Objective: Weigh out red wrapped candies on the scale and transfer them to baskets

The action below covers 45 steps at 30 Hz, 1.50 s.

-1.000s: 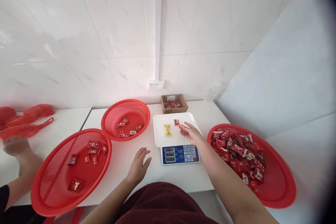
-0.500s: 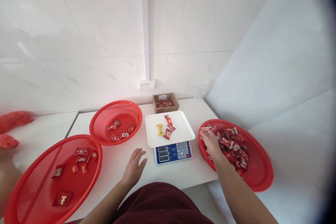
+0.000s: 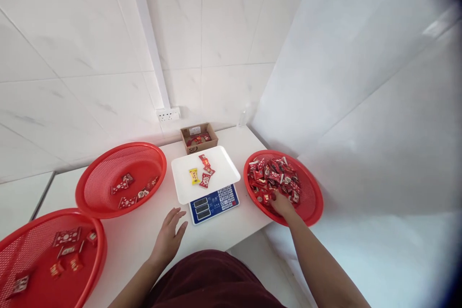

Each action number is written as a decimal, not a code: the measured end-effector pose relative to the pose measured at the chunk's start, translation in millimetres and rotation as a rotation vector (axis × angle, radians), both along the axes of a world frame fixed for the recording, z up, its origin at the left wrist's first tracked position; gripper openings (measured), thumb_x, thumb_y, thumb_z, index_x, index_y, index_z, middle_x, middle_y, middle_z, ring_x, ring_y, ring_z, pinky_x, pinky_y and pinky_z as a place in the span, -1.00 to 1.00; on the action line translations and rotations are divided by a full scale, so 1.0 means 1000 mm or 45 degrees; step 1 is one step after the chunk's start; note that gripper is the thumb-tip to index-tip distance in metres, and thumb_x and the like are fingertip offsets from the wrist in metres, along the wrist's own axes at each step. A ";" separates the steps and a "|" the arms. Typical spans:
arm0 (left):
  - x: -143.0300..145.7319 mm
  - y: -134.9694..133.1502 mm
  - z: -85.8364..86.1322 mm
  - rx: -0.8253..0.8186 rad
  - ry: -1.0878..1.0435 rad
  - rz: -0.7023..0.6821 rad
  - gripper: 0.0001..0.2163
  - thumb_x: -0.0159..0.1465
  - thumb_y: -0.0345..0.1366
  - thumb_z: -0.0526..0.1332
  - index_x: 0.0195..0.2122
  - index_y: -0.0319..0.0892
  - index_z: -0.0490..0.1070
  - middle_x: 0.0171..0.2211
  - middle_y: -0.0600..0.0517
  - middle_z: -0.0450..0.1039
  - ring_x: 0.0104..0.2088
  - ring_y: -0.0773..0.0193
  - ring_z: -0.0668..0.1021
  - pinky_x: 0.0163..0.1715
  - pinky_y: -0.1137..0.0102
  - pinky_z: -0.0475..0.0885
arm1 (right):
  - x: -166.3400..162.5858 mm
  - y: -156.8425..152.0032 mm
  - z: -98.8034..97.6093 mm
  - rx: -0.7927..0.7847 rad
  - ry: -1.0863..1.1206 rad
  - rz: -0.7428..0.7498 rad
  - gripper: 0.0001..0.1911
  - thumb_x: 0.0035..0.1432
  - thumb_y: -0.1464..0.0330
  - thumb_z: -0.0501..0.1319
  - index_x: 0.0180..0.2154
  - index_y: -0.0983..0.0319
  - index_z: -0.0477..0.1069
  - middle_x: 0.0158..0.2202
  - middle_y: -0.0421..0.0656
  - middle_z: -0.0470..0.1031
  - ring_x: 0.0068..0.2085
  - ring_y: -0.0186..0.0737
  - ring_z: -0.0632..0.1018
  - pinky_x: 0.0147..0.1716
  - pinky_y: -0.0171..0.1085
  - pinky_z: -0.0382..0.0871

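Note:
My right hand (image 3: 282, 204) reaches into the red basket (image 3: 314, 204) on the right, touching the heap of red-wrapped candies (image 3: 276, 175). Its fingertips are bent down among the wrappers and hidden, so a grip does not show. My left hand (image 3: 169, 232) hovers over the white table with fingers apart and nothing in them. Just beyond it stands a blue digital scale (image 3: 212, 206) with a white tray (image 3: 184, 166). On the tray lie a yellow-wrapped candy (image 3: 194, 176) and a few red-wrapped candies (image 3: 205, 180).
Two more red baskets, one farther back (image 3: 84, 180) and one nearer (image 3: 99, 269), hold several wrapped candies at the left. A cardboard box (image 3: 187, 149) with red packets stands behind the scale. A wall socket (image 3: 168, 114) and a clear bottle-like object (image 3: 242, 118) are at the back.
My view has turned to the right. My right hand has moved from the basket's left rim to the near side of the candy heap. The candies on the tray look unchanged.

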<state>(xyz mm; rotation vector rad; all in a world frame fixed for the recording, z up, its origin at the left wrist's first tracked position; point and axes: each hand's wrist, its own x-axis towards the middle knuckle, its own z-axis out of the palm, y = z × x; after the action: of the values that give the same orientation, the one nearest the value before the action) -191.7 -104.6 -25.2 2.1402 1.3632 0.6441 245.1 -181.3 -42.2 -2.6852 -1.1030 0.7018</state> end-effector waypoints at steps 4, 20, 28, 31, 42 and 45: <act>0.005 0.000 0.004 0.023 -0.006 -0.042 -0.72 0.26 -0.15 0.09 -0.08 -0.05 0.47 0.03 -0.06 0.45 0.11 0.07 0.43 0.06 0.10 0.40 | -0.012 0.032 0.010 0.202 -0.076 0.086 -0.53 0.16 0.33 0.06 0.12 0.24 0.29 0.12 0.04 0.34 0.13 -0.07 0.36 0.08 -0.24 0.17; -0.021 -0.007 0.000 -0.023 -0.006 0.109 -0.70 0.26 -0.12 0.07 -0.09 -0.07 0.46 0.00 -0.07 0.48 0.02 0.11 0.51 0.01 0.17 0.45 | 0.001 0.036 -0.003 0.082 -0.131 0.129 -0.57 0.15 0.43 -0.01 0.05 0.20 0.33 0.11 0.05 0.28 -0.07 -0.08 0.49 -0.09 -0.19 0.28; -0.004 -0.006 0.008 -0.016 -0.026 0.031 -0.72 0.28 -0.15 0.06 -0.09 -0.06 0.45 0.00 -0.04 0.48 0.01 0.14 0.52 0.01 0.18 0.45 | 0.017 0.015 -0.018 0.516 -0.234 -0.008 -0.62 0.10 0.20 0.04 -0.17 0.26 0.46 -0.01 0.07 0.39 0.05 -0.01 0.38 0.02 -0.07 0.25; -0.002 -0.005 0.008 -0.006 -0.034 0.006 -0.72 0.28 -0.16 0.05 -0.08 -0.07 0.45 0.00 -0.05 0.47 0.01 0.14 0.52 0.02 0.18 0.45 | 0.017 0.014 -0.005 0.563 -0.396 -0.024 -0.66 0.06 0.17 0.07 -0.29 0.23 0.50 0.00 0.05 0.38 0.10 0.04 0.32 0.09 0.00 0.17; -0.010 -0.014 0.008 -0.072 -0.026 0.003 -0.74 0.28 -0.20 0.07 -0.06 -0.06 0.43 0.02 -0.04 0.46 0.03 0.17 0.50 0.04 0.20 0.43 | -0.048 0.066 0.054 0.856 0.124 -0.153 -0.50 0.11 0.10 0.00 -0.05 0.26 0.38 -0.04 0.06 0.47 -0.11 -0.03 0.49 -0.15 -0.13 0.37; -0.012 -0.016 0.010 -0.079 -0.030 0.004 -0.73 0.28 -0.20 0.06 -0.06 -0.06 0.43 0.02 -0.05 0.46 0.04 0.17 0.50 0.04 0.20 0.43 | -0.084 0.097 0.045 0.809 0.434 -0.067 -0.52 0.14 0.15 -0.01 0.01 0.22 0.34 -0.03 0.02 0.47 -0.18 -0.09 0.54 -0.30 -0.18 0.44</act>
<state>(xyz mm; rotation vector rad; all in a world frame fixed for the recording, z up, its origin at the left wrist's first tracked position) -203.8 -120.8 -15.4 2.0755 1.3570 0.6183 161.2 -83.8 2.4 -1.9689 -0.9559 0.6325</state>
